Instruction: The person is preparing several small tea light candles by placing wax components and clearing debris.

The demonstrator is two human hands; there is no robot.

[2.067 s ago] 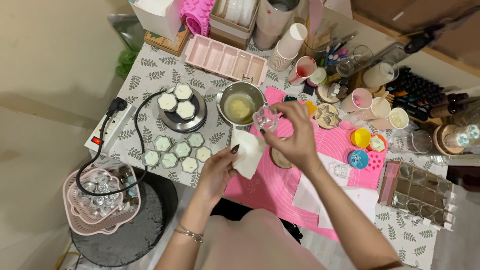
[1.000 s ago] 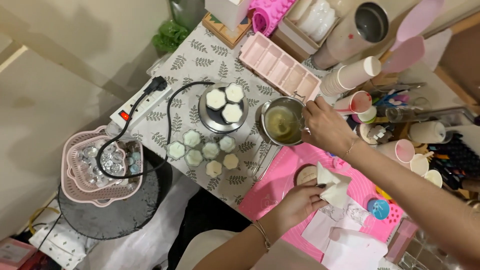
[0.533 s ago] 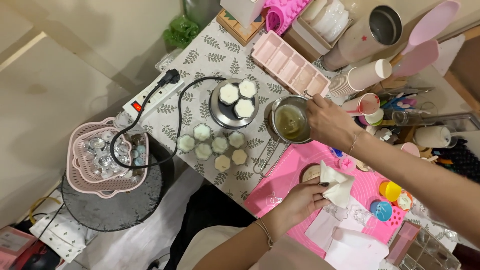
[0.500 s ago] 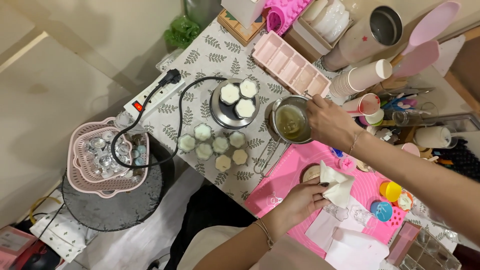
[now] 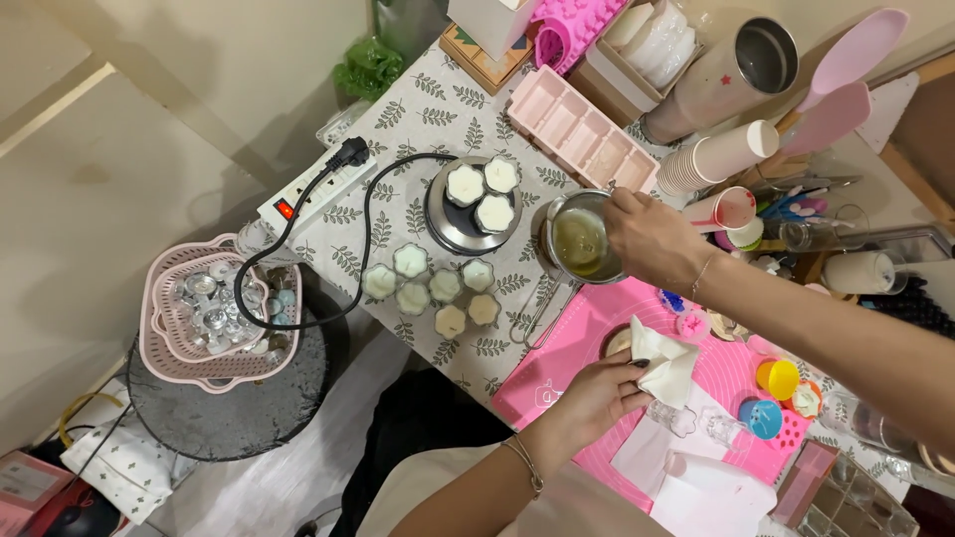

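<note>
since earlier: right hand (image 5: 647,234) has gone from above the pink silicone mat (image 5: 587,333) to the rim of the small steel melting pot (image 5: 582,239); left hand (image 5: 597,393) has stayed low on the mat with its crumpled white paper towel (image 5: 665,366); the view has swung so the counter (image 5: 418,104) now runs diagonally.
right grip: fingers curled over the far rim of the pot, which holds yellowish melted liquid; whether they pinch the rim or a small tool there i cannot tell.
left grip: fingers pressed together on the paper towel, pinching it just above the mat, near the counter's front edge.
pot: stands mid-counter, at the mat's back edge, its wire handle pointing to the front edge.
done so far, as i judge it: nine little flower-shaped cups are filled with pale wax, so much of the pouring looks finished.
left to do, as i judge it: liquid remains in the pot and clear empty moulds (image 5: 674,418) lie on the mat beside the left hand.
count, filled cups: three on the round steel warming plate (image 5: 453,224) behind the pot's left; six in a cluster (image 5: 433,291) on the leaf-print cloth toward the front-left edge.
count, other: one stack of white paper cups (image 5: 716,157) at the back, two pink spatulas (image 5: 841,70) in the back-right corner, one long pink bar mould (image 5: 579,129).
off the counter: pink plastic basket (image 5: 164,328) of small metal cups on a dark round stool, left of the counter.
</note>
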